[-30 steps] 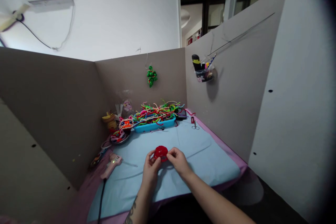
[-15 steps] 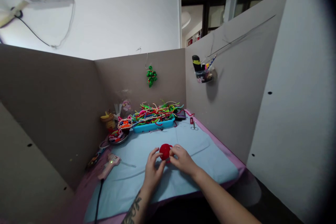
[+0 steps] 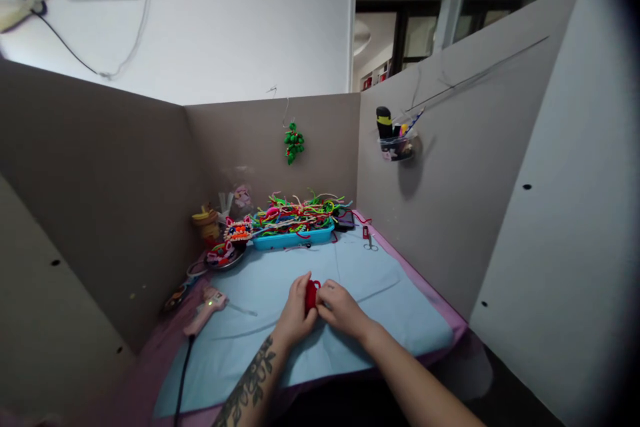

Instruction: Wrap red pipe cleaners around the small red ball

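Between my hands is a small round red piece (image 3: 311, 296) that looks like fuzzy craft stem or yarn; its exact kind is too small to tell. My left hand (image 3: 296, 310) wraps around its left side, fingers behind and thumb in front. On its right edge, my right hand (image 3: 338, 305) pinches with curled fingers, and a little red loop sticks up beside them. Part of the red piece is hidden by both hands. Underneath lies a light blue cloth (image 3: 380, 327).
A blue tray (image 3: 295, 238) heaped with colourful fuzzy stems stands at the back. To the left are a pink glue gun (image 3: 206, 312) with a black cord and a metal bowl (image 3: 231, 260) of craft pieces. Small scissors (image 3: 371, 245) lie back right. Grey panels surround the table.
My left hand has closed further around the red piece, which is turned and now shows less of its round face. My right hand still pinches its right edge. The view has shifted slightly.
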`<act>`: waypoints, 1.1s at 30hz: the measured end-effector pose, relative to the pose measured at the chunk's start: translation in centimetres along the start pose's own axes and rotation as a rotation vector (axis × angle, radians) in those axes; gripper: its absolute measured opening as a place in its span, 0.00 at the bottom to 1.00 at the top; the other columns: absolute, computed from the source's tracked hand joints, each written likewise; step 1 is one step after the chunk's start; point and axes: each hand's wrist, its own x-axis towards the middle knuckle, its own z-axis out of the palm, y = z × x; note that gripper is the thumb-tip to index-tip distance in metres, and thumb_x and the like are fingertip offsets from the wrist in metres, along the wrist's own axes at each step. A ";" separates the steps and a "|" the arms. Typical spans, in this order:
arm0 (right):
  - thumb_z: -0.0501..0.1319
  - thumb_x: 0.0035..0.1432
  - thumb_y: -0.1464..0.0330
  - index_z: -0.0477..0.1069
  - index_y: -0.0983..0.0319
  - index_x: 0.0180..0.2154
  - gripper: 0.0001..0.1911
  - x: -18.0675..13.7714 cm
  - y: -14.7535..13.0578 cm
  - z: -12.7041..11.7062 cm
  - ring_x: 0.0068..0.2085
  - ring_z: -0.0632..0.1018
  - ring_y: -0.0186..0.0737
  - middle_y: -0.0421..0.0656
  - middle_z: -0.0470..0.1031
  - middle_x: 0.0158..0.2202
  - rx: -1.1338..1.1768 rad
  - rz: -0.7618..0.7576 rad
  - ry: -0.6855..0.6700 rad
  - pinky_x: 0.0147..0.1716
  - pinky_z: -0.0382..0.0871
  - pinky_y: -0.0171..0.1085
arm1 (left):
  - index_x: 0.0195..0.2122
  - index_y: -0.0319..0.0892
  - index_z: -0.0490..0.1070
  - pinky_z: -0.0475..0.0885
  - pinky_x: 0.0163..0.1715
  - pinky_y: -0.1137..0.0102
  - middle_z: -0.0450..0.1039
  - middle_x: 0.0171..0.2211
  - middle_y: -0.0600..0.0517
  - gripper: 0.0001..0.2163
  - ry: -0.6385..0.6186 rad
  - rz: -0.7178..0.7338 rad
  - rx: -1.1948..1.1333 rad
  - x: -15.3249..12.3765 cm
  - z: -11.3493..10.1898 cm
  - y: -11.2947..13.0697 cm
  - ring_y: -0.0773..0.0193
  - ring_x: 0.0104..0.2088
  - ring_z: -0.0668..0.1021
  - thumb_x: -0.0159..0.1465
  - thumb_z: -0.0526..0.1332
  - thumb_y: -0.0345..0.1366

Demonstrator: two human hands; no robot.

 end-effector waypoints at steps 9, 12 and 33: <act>0.56 0.55 0.78 0.68 0.59 0.34 0.09 -1.0 -0.2 1.7 0.43 0.71 0.43 0.45 0.71 0.38 0.024 0.025 0.296 0.44 0.68 0.44 | 0.61 0.42 0.54 0.55 0.59 0.48 0.57 0.58 0.40 0.31 0.049 0.071 0.162 -0.3 0.4 -0.5 0.49 0.59 0.62 0.55 0.56 0.26; 0.58 0.55 0.77 0.69 0.58 0.33 0.07 -1.1 -0.3 2.3 0.42 0.72 0.44 0.45 0.71 0.37 -0.022 0.052 0.414 0.43 0.69 0.45 | 0.62 0.42 0.49 0.57 0.59 0.48 0.55 0.58 0.40 0.31 0.061 0.111 0.257 -0.4 0.6 -0.8 0.50 0.60 0.61 0.56 0.54 0.25; 0.59 0.54 0.74 0.78 0.58 0.31 0.09 -0.7 -0.7 3.2 0.53 0.69 0.51 0.49 0.71 0.53 0.037 0.359 0.349 0.53 0.65 0.50 | 0.62 0.42 0.45 0.59 0.56 0.48 0.55 0.57 0.38 0.31 0.137 0.163 0.334 -0.4 0.7 -1.3 0.50 0.58 0.62 0.57 0.54 0.26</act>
